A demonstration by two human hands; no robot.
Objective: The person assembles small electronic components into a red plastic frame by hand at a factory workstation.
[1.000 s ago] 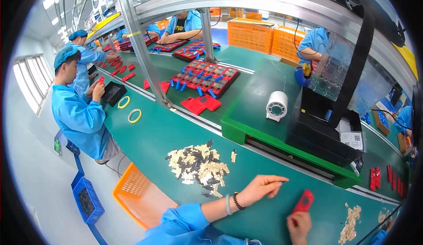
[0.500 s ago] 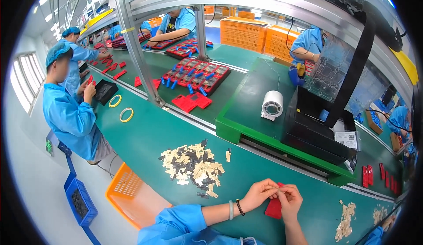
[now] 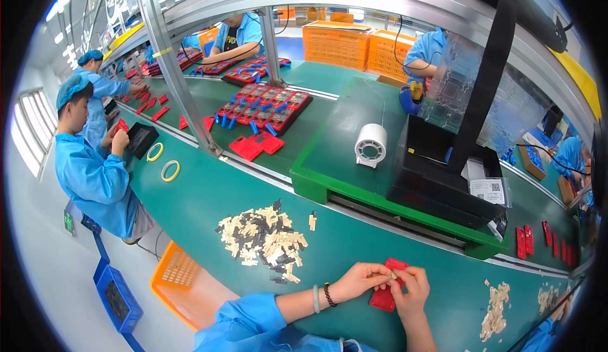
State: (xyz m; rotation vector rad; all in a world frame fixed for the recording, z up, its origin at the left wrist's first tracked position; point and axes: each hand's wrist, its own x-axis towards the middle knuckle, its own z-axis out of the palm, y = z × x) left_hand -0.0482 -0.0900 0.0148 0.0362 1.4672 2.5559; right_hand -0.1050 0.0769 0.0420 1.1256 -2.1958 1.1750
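In front of me a red phone case (image 3: 382,300) lies at a slant beneath my hands, its upper end showing past the fingers. My left hand (image 3: 361,281), with a pale bangle and dark beads at the wrist, is closed in a pinch on a small cream-coloured piece (image 3: 393,275). The fingertips of my right hand (image 3: 413,287) meet the left ones at this piece, also pinched, with the thumb over the case. My fingers partly cover piece and case. To the left sits a pile of small cream and black pieces (image 3: 263,238), a single one (image 3: 313,221) lying apart.
Cream scraps (image 3: 495,313) lie to my right. A green raised stand (image 3: 405,216) carries a white fan (image 3: 370,145) and a black box (image 3: 443,181). Two tape rolls (image 3: 170,171) rest farther left, near a co-worker (image 3: 95,168). An orange crate (image 3: 174,269) stands below the table edge.
The whole view has shifted slightly. My fingers have parted a little at the tips, so the cream piece now shows. More of the case's upper end is visible.
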